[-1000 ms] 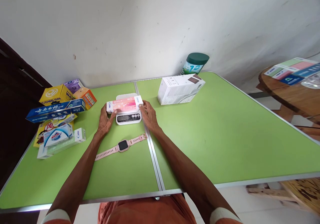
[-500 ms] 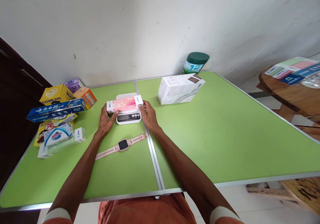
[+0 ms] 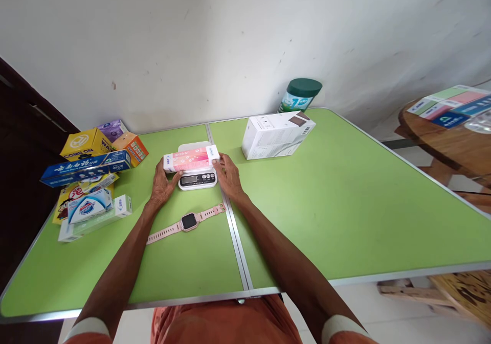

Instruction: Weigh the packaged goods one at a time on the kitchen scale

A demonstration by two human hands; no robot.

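A long pink and white box [image 3: 192,159] lies across the plate of a white digital kitchen scale [image 3: 198,180], whose display and buttons face me. My left hand [image 3: 162,184] grips the box's left end, the thumb along its front lower edge. At the right end, my right hand [image 3: 229,177] closes on the box with the thumb in front. Some of the fingers on both hands are hidden behind the box. Below the scale a pink smartwatch [image 3: 188,222] lies flat with its strap spread out, one end touching or passing behind my left forearm.
On the left are piled a yellow box [image 3: 85,144], a blue toothpaste box [image 3: 86,169], a white soap box [image 3: 90,207] and several others. A large white box [image 3: 276,137] and a green-lidded tub [image 3: 300,95] stand at the back. A round wooden table [image 3: 441,139] is off to the right.
Both hands stay on the pink and white box, which keeps its place on the scale. Only a very slight shift of the camera view shows.
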